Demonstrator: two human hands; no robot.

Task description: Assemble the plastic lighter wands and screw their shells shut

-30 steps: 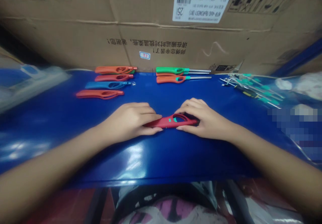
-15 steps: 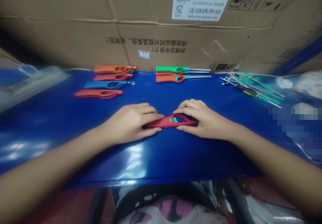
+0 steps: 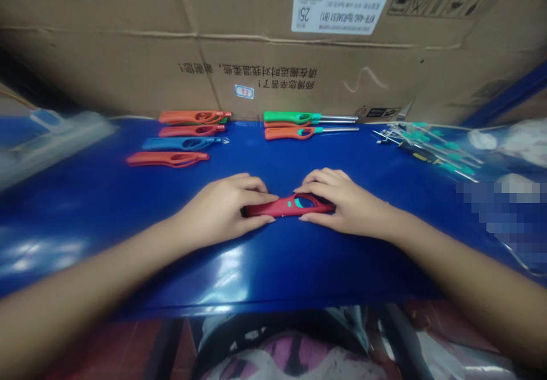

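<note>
Cardboard (image 3: 128,49) stands behind a blue tabletop (image 3: 171,277). At frame centre, your left hand (image 3: 228,206) pinches the red casing's (image 3: 284,205) handle end between thumb and fingers; your right hand (image 3: 346,200) pinches its opposite end, beside the looped opening. Its middle lies exposed between both grips, a hold that presumably steadies it. Left of upper centre, loose casings (image 3: 168,143) lie roughly parallel, apparently sorted apart from rod-tipped lighters (image 3: 278,134) at upper centre.
</note>
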